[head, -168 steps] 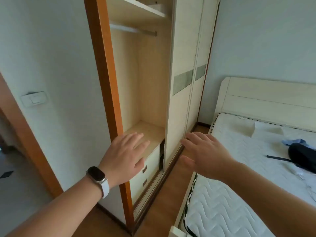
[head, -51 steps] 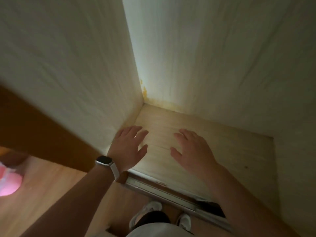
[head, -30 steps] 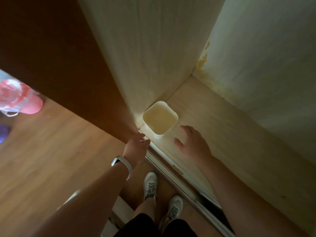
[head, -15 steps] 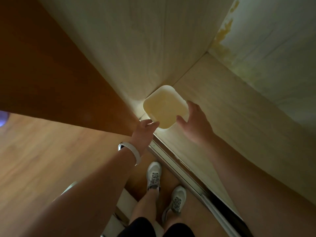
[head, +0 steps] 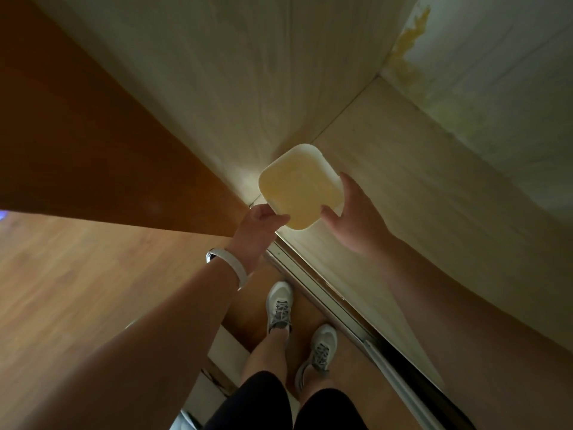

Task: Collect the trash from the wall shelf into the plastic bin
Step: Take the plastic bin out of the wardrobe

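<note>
A small square cream plastic bin [head: 299, 187] stands in the front left corner of the pale wooden shelf [head: 418, 181], against the wardrobe's side panel. Nothing shows inside the bin. My left hand [head: 257, 231], with a white watch band on the wrist, grips the bin's near left corner with curled fingers. My right hand [head: 356, 218] holds the near right corner, thumb on the front rim and fingers along the right side. No trash shows on the shelf.
The pale side panel [head: 248, 72] and the orange-brown frame [head: 93, 150] close in the left. A yellow stain [head: 409, 48] marks the back corner. A metal sliding track [head: 325, 293] runs along the shelf front. My shoes [head: 279, 308] stand on the wooden floor [head: 77, 290].
Both hands came down from flat over the bare shelf to the bin in the corner. In the last half second they closed on its near corners.
</note>
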